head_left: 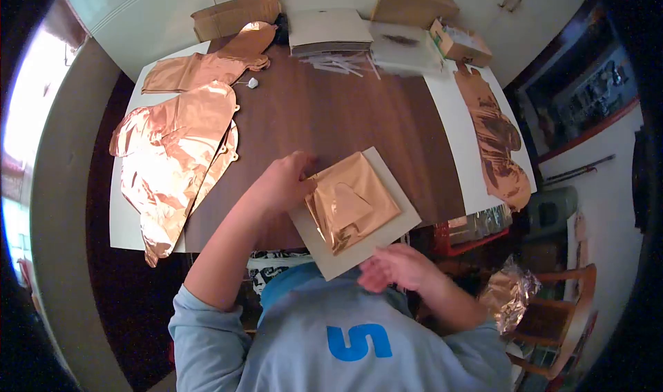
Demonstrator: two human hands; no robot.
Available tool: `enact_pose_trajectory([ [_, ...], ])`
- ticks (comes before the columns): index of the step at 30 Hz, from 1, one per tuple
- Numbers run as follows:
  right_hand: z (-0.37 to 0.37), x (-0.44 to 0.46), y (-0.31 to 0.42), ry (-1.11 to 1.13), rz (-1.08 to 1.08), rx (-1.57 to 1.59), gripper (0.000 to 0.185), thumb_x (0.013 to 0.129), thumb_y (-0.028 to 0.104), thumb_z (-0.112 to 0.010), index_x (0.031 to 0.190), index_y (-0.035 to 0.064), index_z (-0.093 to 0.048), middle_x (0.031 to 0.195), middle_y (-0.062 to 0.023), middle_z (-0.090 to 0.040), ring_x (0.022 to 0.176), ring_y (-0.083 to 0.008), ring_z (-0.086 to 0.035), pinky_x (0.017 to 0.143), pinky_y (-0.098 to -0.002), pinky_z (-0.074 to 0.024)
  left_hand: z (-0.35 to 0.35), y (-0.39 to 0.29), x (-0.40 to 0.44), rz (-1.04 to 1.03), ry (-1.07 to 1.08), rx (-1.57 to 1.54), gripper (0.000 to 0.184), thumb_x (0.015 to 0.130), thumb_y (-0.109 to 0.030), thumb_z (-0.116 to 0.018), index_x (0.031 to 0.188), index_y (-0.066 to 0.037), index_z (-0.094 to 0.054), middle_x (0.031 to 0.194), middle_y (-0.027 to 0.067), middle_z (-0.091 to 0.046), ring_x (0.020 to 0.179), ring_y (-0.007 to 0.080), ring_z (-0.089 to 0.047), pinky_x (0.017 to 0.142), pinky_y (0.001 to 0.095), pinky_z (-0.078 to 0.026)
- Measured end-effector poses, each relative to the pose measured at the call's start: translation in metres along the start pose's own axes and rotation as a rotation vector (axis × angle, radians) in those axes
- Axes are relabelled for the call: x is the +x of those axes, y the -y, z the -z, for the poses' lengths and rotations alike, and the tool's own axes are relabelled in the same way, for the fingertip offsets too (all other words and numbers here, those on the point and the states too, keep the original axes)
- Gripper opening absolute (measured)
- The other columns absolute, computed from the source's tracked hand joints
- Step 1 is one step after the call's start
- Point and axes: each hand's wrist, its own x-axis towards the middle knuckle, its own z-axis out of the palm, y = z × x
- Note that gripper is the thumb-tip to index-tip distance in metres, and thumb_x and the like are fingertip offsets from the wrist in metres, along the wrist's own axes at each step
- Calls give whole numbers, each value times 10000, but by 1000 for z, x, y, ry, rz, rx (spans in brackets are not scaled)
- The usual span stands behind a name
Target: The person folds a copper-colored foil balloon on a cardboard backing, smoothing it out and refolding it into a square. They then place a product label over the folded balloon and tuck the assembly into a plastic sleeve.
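In the head view a folded copper-coloured foil balloon (pixel 373 216) lies on a square grey card (pixel 404 197), whose near corner reaches past the table's front edge. My left hand (pixel 284 179) is at the left corner of the folded foil, its fingers curled and seemingly pinching the edge there. Close to the card's lower right edge is my right hand (pixel 397 268), slightly blurred. Its fingers are loosely apart, with nothing visible in them. Whether they touch the card I cannot tell.
Large flat foil balloons (pixel 173 143) spread over the table's left side, and another foil balloon (pixel 494 140) lies on the right. At the back are a stack of cards (pixel 330 33), clear plastic bags (pixel 404 50) and a small cardboard box (pixel 461 43). A wooden chair (pixel 583 302) stands at right.
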Motion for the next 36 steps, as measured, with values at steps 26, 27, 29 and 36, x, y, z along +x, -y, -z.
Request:
enact_pose_trajectory([
  [26,-37,93,79,-574,792,-1897,770,964,548,-439,1513,27,-300,1582,-224,-229,1484,-375,-165,1185,-572,-68,22,9,3,-22,15,497,549,777,-184,-692,1277,-22,-536,1085,196,-676,1021,380,-652,893,457,-514],
  [27,-38,92,81,-567,780,-1902,771,962,546,-442,1516,31,-294,1581,-229,-226,1483,-381,-164,1185,-573,-67,20,-11,-4,0,-16,606,560,775,-207,-698,1278,-21,-535,1123,187,-664,1054,378,-638,919,466,-499],
  [29,-38,92,81,-557,768,-1903,771,958,541,-451,1517,35,-292,1577,-240,-225,1479,-393,-167,1184,-576,-68,3,-22,-10,-176,-100,689,586,791,-264,-700,1302,-30,-534,1247,182,-596,1159,368,-575,990,487,-446],
  [36,-34,95,78,-605,846,-1884,737,942,466,-489,1495,10,-317,1558,-267,-246,1459,-431,-199,1176,-596,-81,-41,8,-37,-491,-93,561,804,908,-474,-560,1490,24,-316,1557,224,-298,1431,368,-318,1160,517,-228],
])
